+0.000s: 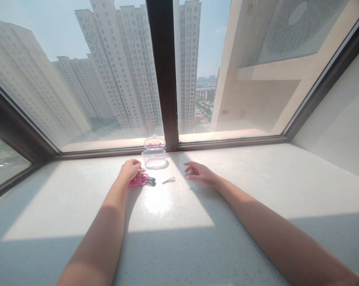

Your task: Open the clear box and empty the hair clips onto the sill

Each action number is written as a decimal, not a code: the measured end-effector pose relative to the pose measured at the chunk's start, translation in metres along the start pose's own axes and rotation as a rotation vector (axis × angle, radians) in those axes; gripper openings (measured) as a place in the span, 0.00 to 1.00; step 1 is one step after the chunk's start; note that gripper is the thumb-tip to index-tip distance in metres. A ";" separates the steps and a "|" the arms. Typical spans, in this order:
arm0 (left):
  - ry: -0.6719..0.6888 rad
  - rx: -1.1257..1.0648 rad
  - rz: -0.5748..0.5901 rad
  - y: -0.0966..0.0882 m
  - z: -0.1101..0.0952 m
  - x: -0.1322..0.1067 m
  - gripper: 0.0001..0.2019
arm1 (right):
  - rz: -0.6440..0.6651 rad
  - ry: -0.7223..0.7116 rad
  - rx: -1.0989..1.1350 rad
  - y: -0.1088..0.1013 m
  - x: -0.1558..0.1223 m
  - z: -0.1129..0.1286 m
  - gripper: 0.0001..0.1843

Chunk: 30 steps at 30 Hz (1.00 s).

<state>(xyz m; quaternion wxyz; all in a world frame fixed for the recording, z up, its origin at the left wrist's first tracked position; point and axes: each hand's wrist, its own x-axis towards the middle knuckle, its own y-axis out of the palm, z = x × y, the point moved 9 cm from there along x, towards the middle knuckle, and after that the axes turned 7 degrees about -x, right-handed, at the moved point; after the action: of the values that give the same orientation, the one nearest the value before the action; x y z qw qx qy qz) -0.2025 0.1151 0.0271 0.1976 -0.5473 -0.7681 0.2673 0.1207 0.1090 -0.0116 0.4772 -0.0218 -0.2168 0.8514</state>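
Observation:
My left hand (130, 169) rests on the white sill with its fingers curled over a small pile of hair clips (145, 180), some pink and some dark metal. What the fingers pinch is too small to name. One loose metal clip (169, 180) lies alone just right of the pile. A small clear plastic box (154, 158) with its lid raised and a pink handle stands behind, against the window frame. My right hand (199, 172) lies on the sill right of the loose clip, fingers loosely spread, holding nothing.
The white stone sill (179, 238) stretches wide, half in sun, half in shade. A dark window frame post (163, 71) rises behind the box. A white wall (340, 115) bounds the right side. High-rise buildings show through the glass.

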 end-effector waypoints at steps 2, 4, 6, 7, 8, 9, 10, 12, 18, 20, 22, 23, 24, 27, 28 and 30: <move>0.098 0.058 -0.074 -0.003 -0.014 -0.006 0.06 | 0.000 0.003 -0.013 0.000 0.000 0.000 0.34; 0.206 0.111 -0.124 0.000 -0.032 -0.016 0.08 | 0.000 0.009 -0.041 0.000 0.000 0.000 0.34; 0.309 0.156 -0.103 0.015 -0.049 -0.029 0.10 | 0.000 0.014 -0.067 0.000 0.001 0.000 0.32; 0.367 0.177 -0.053 0.028 -0.057 -0.036 0.10 | 0.001 0.015 -0.076 0.000 0.001 0.000 0.30; 0.430 0.198 0.022 0.044 -0.065 -0.046 0.09 | 0.002 0.015 -0.081 0.000 0.001 0.000 0.29; 0.490 0.220 0.101 0.061 -0.072 -0.056 0.09 | 0.003 0.015 -0.086 0.001 0.002 0.000 0.27; 0.542 0.241 0.166 0.076 -0.078 -0.066 0.09 | 0.003 0.015 -0.092 0.001 0.002 0.000 0.26; 0.618 0.283 0.253 0.100 -0.085 -0.082 0.08 | 0.002 0.015 -0.106 0.001 0.002 0.000 0.24; 0.666 0.420 0.204 0.108 -0.085 -0.083 0.08 | -0.011 0.033 -0.160 0.000 0.003 -0.001 0.21; 0.646 0.458 0.149 0.099 -0.081 -0.076 0.10 | -0.019 0.042 -0.179 0.000 0.002 0.000 0.21; 0.620 0.485 0.103 0.091 -0.076 -0.069 0.12 | -0.031 0.048 -0.198 -0.001 0.002 0.001 0.20; 0.609 0.493 0.088 0.089 -0.074 -0.067 0.12 | -0.038 0.048 -0.206 -0.002 0.002 0.001 0.20; 0.602 0.498 0.078 0.087 -0.072 -0.065 0.13 | -0.046 0.045 -0.214 -0.002 0.002 0.002 0.20; 0.604 0.493 0.059 0.085 -0.071 -0.064 0.13 | -0.077 0.037 -0.239 -0.002 0.002 0.005 0.18; 0.609 0.485 0.051 0.085 -0.072 -0.066 0.14 | -0.091 0.039 -0.251 -0.003 0.002 0.006 0.17; 0.632 0.460 0.045 0.086 -0.078 -0.070 0.15 | -0.137 0.051 -0.292 -0.007 0.002 0.006 0.16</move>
<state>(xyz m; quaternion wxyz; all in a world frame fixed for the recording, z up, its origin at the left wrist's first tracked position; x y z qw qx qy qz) -0.0699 0.0863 0.0329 0.5361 -0.5608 -0.5771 0.2551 0.1238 0.1112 -0.0029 0.5311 -0.0980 -0.3272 0.7754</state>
